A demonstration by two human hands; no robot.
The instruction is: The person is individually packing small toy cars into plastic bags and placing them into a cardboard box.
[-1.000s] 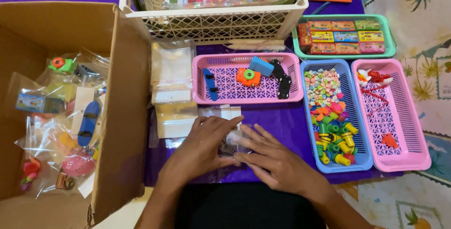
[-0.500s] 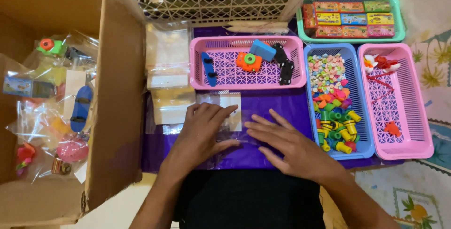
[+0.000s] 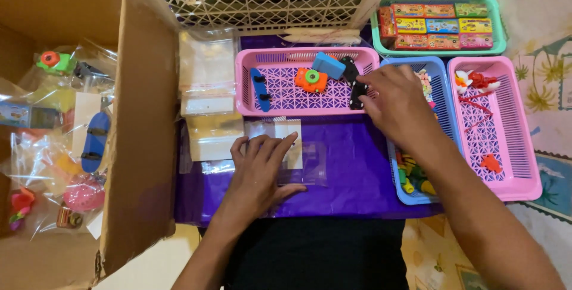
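On purple cloth [image 3: 351, 177], pink basket [image 3: 286, 96], hands

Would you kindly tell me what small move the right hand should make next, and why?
Probably close the fingers on the black toy skateboard in the pink plastic basket. The right hand rests over it, while the left hand presses flat on a clear plastic bag.

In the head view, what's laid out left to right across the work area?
Cardboard box of bagged toys → stack of clear bags → left hand on a clear bag → right hand → blue basket → right pink basket.
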